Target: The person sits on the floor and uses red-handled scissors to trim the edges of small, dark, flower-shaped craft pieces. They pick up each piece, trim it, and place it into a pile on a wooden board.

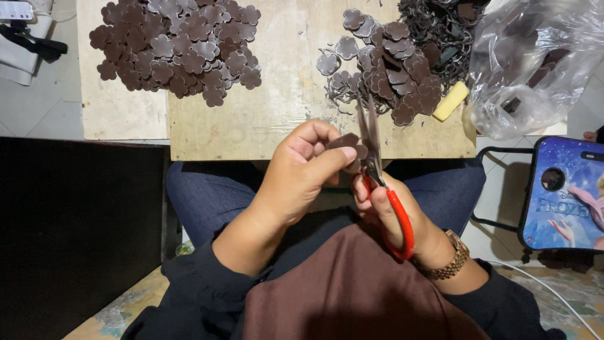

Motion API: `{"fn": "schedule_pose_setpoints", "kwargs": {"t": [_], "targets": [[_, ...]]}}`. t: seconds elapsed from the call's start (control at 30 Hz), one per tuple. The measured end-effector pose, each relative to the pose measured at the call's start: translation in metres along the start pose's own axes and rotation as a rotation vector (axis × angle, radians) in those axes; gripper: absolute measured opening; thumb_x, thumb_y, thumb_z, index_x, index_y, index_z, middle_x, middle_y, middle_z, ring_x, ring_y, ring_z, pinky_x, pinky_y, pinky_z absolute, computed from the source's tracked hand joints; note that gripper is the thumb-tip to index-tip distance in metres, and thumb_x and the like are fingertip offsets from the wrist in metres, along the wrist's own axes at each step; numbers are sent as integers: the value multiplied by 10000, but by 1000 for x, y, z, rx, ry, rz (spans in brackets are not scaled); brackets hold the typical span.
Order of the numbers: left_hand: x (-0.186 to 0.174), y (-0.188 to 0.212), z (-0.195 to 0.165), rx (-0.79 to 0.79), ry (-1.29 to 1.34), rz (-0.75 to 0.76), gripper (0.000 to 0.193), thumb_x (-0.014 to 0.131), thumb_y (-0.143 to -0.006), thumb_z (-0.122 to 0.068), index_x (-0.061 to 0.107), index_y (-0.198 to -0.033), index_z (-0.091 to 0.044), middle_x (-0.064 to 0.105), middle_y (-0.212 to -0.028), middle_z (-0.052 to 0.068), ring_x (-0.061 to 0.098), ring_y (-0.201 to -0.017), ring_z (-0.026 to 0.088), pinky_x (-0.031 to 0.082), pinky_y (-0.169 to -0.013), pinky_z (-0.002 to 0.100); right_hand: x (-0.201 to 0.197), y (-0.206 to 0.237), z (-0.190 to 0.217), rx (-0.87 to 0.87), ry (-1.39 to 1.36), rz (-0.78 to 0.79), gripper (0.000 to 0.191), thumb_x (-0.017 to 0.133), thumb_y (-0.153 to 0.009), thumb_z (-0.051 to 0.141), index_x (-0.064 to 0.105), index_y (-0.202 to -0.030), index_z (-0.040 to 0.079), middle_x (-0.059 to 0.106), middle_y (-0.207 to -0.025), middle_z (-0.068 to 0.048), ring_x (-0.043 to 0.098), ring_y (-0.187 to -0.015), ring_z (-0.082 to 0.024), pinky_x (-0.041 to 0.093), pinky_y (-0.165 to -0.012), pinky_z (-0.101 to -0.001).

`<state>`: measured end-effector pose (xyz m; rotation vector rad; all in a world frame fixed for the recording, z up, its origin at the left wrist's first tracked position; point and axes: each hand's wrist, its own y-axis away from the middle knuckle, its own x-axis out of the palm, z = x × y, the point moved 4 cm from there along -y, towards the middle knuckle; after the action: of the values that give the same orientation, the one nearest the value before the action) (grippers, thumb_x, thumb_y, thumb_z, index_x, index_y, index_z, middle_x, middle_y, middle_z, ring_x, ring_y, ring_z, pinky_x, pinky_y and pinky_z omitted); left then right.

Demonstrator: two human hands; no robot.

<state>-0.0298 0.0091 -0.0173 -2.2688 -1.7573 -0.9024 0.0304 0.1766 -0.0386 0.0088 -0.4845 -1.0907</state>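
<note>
— Left hand (301, 171) pinching a small brown flower piece (348, 144) between thumb and fingers, just in front of the board's (277, 126) near edge, over the lap.

— Right hand (393, 211) closed through the red handles of the scissors (372, 157), blades nearly together and pointing up across the piece.

— Risky spot there: left fingertips sitting right beside the blades. A nick looks likely if the piece gets turned too fast.

— Also a small piece, held only at one edge. Could slip out and drop into the lap, or get cut crooked, spoiling a petal.

— On the board's far left, a heap of trimmed brown flowers (179, 47). On its far right, a looser pile with cut-out scraps (390, 63), close to the edge; a bump could push some off.

— Yellow block (450, 101) at the board's right edge, touching that pile. Can't tell what kind.

— Packaging now: crumpled clear plastic bag (535, 63) just right of the board, dark bits inside, no label visible.

— Right of the board and nearer, a stool (566, 189) with a blue-purple cartoon picture on the seat, dark rounded frame.

— Far left of the board, top corner, a small white-edged device (16, 9) on pale cloth, half out of view.
</note>
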Motion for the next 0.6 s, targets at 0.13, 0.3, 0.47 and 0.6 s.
{"fn": "schedule_pose_setpoints", "kwargs": {"t": [0.13,0.3,0.47,0.6], "targets": [[-5,0,-4,19,-13,-9,81,699,-958,-66,660,-1020,-32,666,-841,10,575,-712,65,478,-656,217,6,-3,6,-52,-31,74,629,557,-988,674,491,-1110,60,423,-878,10,382,-778,-90,371,-707,-245],[-2,3,-4,11,-21,19,89,675,-991,-101,651,-964,-20,692,-862,38,592,-708,92,507,-665,250,12,-6,9,-60,82,160,665,541,-987,692,503,-1180,57,495,-932,-12,455,-841,-113,433,-778,-260],[1,1,-6,35,-12,12,126,668,-1036,-77,617,-972,19,687,-891,86,634,-744,135,557,-711,296,12,-7,10,-48,98,161,684,521,-984,706,512,-1187,53,505,-941,-11,460,-842,-110,437,-777,-256],[2,4,-5,-19,98,28,122,645,-1002,-82,589,-936,5,675,-816,95,649,-593,170,562,-565,330,12,-7,8,-29,48,153,674,536,-984,692,513,-1171,46,497,-930,-13,445,-830,-110,422,-752,-253]]}}
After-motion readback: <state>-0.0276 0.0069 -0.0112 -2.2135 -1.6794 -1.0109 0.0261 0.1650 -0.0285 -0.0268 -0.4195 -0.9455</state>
